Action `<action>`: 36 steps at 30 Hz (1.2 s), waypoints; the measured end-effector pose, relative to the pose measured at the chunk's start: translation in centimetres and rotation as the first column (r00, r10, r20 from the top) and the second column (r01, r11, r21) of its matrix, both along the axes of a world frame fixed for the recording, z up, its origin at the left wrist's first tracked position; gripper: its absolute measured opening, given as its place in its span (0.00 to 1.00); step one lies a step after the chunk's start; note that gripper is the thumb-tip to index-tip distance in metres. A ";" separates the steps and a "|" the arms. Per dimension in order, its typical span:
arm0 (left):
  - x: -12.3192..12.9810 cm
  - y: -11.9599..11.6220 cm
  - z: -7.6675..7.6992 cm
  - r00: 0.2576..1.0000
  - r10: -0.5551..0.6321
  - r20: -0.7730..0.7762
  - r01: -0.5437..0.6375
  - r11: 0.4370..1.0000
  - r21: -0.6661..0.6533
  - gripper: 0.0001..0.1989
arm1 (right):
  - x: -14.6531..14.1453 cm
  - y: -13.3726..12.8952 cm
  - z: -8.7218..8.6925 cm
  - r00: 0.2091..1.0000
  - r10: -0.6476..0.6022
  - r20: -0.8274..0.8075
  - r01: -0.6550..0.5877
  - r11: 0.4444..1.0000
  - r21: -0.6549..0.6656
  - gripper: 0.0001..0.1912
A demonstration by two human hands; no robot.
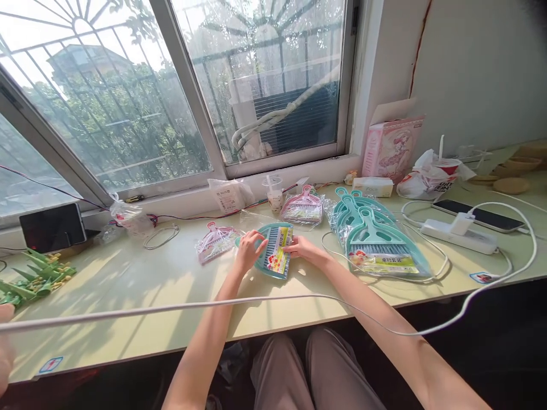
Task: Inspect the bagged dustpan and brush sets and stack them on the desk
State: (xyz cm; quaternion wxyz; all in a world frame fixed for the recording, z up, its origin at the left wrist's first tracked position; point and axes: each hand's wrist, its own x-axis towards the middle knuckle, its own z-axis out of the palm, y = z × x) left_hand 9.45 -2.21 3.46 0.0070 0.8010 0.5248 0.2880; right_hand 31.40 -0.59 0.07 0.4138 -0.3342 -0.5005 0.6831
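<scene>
Both of my hands are on a green dustpan and brush set [273, 250] with a yellow and white label, turned sideways just above the table. My left hand [251, 249] grips its left side near the handle. At the label's edge on the right, my right hand [302, 249] holds the set between thumb and fingers. A pink set in clear wrap [215, 242] lies to the left of my left hand. Farther back is another pink set [302, 208]. Several green sets [380, 250] are piled to the right of my right hand.
A white cable [299, 296] crosses in front, over my forearms. On the right of the table [162, 324] are a power strip [459, 236] and a phone [476, 215]. Cups, a pink box [393, 148] and a tablet [53, 230] stand along the back. Another person's hand [5, 347] shows far left.
</scene>
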 end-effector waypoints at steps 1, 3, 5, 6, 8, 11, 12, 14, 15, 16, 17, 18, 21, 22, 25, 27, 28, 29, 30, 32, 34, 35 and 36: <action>0.4 -0.3 0.0 0.999 -0.027 0.021 0.027 1.000 -0.006 0.15 | -0.2 0.0 -0.1 1.000 -0.020 -0.008 0.020 1.000 0.014 0.15; 1.2 -0.9 -0.1 0.998 -0.033 0.059 0.032 0.999 0.020 0.16 | -0.6 0.0 -0.1 0.997 -0.068 -0.026 0.069 0.997 0.036 0.16; 1.8 -1.3 -0.3 0.989 0.045 0.138 -0.061 0.992 0.112 0.17 | -0.7 0.1 -0.1 0.991 -0.123 -0.054 0.126 0.991 0.047 0.16; 1.9 -1.4 -0.4 0.971 0.108 0.212 -0.146 0.974 0.171 0.18 | -0.8 0.2 -0.1 0.986 -0.151 -0.074 0.155 0.987 0.049 0.16; 1.8 -1.3 -0.5 0.879 0.237 0.414 -0.356 0.904 0.238 0.26 | -0.7 0.3 0.0 0.971 -0.204 -0.128 0.211 0.977 0.045 0.15; 0.9 -0.3 -0.2 0.664 0.313 0.679 -0.467 0.883 0.050 0.37 | -0.6 0.4 0.2 0.947 -0.250 -0.199 0.261 0.965 0.028 0.15; 0.6 0.0 0.0 0.621 0.308 0.721 -0.383 0.922 -0.064 0.37 | -0.5 0.4 0.3 0.947 -0.247 -0.207 0.257 0.966 0.025 0.15; 0.2 0.5 0.1 0.603 0.246 0.759 -0.074 0.964 -0.254 0.35 | -0.5 0.3 0.4 0.958 -0.215 -0.189 0.223 0.974 0.025 0.17; 0.2 0.6 0.0 0.602 0.194 0.775 0.083 0.950 -0.302 0.36 | -0.5 0.2 0.4 0.966 -0.195 -0.171 0.203 0.979 0.029 0.18; 0.3 0.6 -0.2 0.590 0.146 0.794 0.206 0.924 -0.323 0.36 | -0.5 0.1 0.4 0.972 -0.178 -0.154 0.186 0.982 0.038 0.18; 0.6 0.5 -0.5 0.566 0.112 0.817 0.292 0.899 -0.325 0.36 | -0.5 0.0 0.4 0.975 -0.171 -0.142 0.180 0.982 0.052 0.18; 0.9 0.4 -0.9 0.530 0.097 0.842 0.346 0.882 -0.319 0.35 | -0.5 0.0 0.3 0.976 -0.171 -0.135 0.181 0.981 0.071 0.18; 1.8 0.2 -1.8 0.410 0.118 0.905 0.413 0.860 -0.299 0.32 | -0.5 -0.2 0.2 0.970 -0.207 -0.128 0.222 0.968 0.120 0.18; 2.0 0.2 -2.0 0.377 0.122 0.918 0.428 0.856 -0.289 0.30 | -0.6 -0.3 0.2 0.968 -0.220 -0.120 0.235 0.964 0.128 0.17; 2.0 0.3 -1.9 0.287 0.097 0.953 0.467 0.855 -0.228 0.26 | -0.7 -0.3 0.2 0.966 -0.240 -0.096 0.252 0.958 0.136 0.16; 1.9 0.2 -1.7 0.247 0.076 0.966 0.485 0.854 -0.191 0.25 | -0.8 -0.3 0.1 0.965 -0.243 -0.104 0.256 0.956 0.145 0.13; 2.0 0.1 -1.6 0.241 0.069 0.968 0.488 0.854 -0.182 0.25 | -0.9 -0.2 0.0 0.962 -0.246 -0.118 0.262 0.954 0.147 0.12; 2.0 0.0 -1.5 0.243 0.062 0.968 0.491 0.853 -0.178 0.25 | -0.9 -0.1 -0.1 0.957 -0.255 -0.136 0.273 0.951 0.143 0.12; 2.1 -0.2 -1.4 0.253 0.058 0.966 0.496 0.850 -0.181 0.26 | -0.8 0.0 -0.1 0.950 -0.270 -0.155 0.291 0.947 0.135 0.12; 2.4 -0.6 -1.2 0.289 0.052 0.956 0.507 0.839 -0.199 0.29 | -0.8 0.3 -0.1 0.932 -0.311 -0.187 0.334 0.937 0.104 0.13; 2.5 -1.0 -1.0 0.323 0.044 0.946 0.526 0.822 -0.218 0.31 | -0.7 0.4 -0.1 0.916 -0.342 -0.211 0.364 0.929 0.075 0.17; 2.6 -1.1 -0.9 0.329 0.038 0.944 0.541 0.811 -0.221 0.31 | -0.6 0.5 0.0 0.910 -0.349 -0.225 0.371 0.926 0.065 0.19; 2.6 -1.2 -0.8 0.328 0.033 0.944 0.562 0.796 -0.223 0.31 | -0.6 0.5 0.0 0.906 -0.348 -0.242 0.372 0.927 0.058 0.21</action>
